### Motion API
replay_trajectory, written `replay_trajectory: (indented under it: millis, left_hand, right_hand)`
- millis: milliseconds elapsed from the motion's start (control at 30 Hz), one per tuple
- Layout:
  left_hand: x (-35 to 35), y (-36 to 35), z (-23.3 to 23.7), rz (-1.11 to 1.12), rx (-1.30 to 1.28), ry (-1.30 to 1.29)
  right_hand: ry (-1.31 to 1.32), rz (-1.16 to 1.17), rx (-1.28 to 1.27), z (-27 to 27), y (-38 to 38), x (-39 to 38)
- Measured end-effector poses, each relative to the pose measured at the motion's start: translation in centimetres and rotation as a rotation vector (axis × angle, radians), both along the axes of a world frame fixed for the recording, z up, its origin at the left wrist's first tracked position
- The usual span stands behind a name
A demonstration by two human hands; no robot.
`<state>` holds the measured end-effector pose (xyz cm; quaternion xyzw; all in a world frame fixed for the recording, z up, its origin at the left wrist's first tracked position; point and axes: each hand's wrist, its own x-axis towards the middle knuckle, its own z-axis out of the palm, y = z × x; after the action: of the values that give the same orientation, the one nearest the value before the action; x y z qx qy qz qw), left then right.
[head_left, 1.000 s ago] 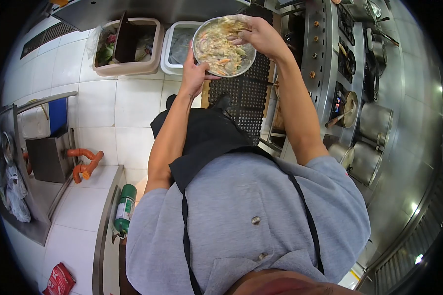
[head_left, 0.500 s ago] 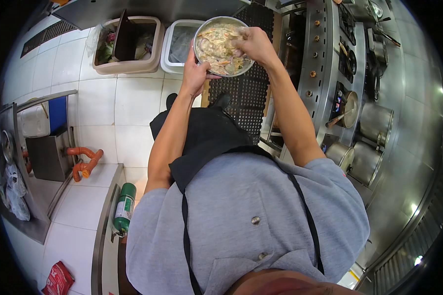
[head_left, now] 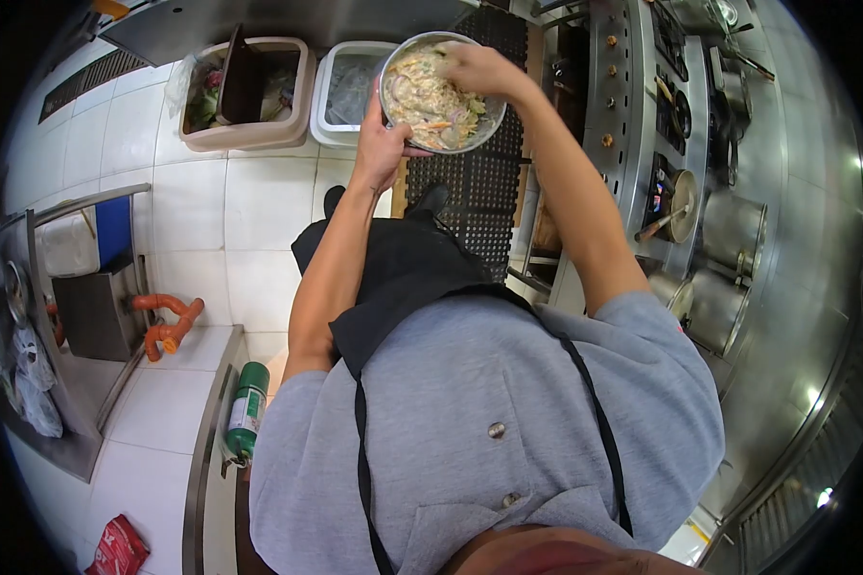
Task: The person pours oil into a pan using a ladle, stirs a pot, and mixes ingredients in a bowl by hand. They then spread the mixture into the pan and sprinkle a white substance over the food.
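A round metal bowl holds a creamy, chunky food mixture with orange and green bits. My left hand grips the bowl's near left side, thumb over the rim and fingers underneath. Over the far right part of the bowl is my right hand, its fingers down in the mixture. The fingertips are hidden, so what they hold, if anything, does not show.
Two bins, one beige and one white, stand left of the bowl. A stove with pans and pots runs along the right. Below the bowl lies a black perforated mat. A green cylinder stands lower left.
My right hand has moved up and left across the bowl, and more of the mixture shows on the near right side. My left hand keeps its hold.
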<state>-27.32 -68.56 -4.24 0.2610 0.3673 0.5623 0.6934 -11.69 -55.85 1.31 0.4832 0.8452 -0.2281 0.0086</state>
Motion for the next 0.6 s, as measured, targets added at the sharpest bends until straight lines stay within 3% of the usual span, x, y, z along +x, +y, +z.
replay_trajectory:
  millis: [100,167,300,367,400,467,600]
  left_hand:
    - [0.5,0.3,-0.6,-0.001,-0.027,-0.064]
    - [-0.1,0.5,-1.4,-0.005,-0.012,-0.048]
    - [-1.4,-0.1,-1.8,-0.005,-0.051,-0.057]
    - [-1.6,0.0,-1.5,-0.006,-0.051,-0.046]
    - [-1.7,0.2,-1.5,-0.009,-0.048,-0.042]
    - [-1.4,0.1,-0.8,-0.005,-0.029,-0.081]
    - [-0.1,0.4,-0.7,0.011,-0.032,-0.055]
  right_hand:
    - [-0.157,-0.014,0.018,-2.8,-2.8,-2.8]
    - [-0.139,0.453,0.641,-5.6,-4.9,-2.4]
    - [0.111,0.641,0.556,-3.4,-3.5,1.7]
    - [-0.080,0.530,0.010,-0.5,-1.5,2.5]
    - [-0.076,0.526,0.014,0.0,-1.0,2.2]
    - [-0.186,0.161,0.074,0.1,-0.6,1.9]
    - [0.092,-0.097,0.015,-5.1,-1.6,-0.2]
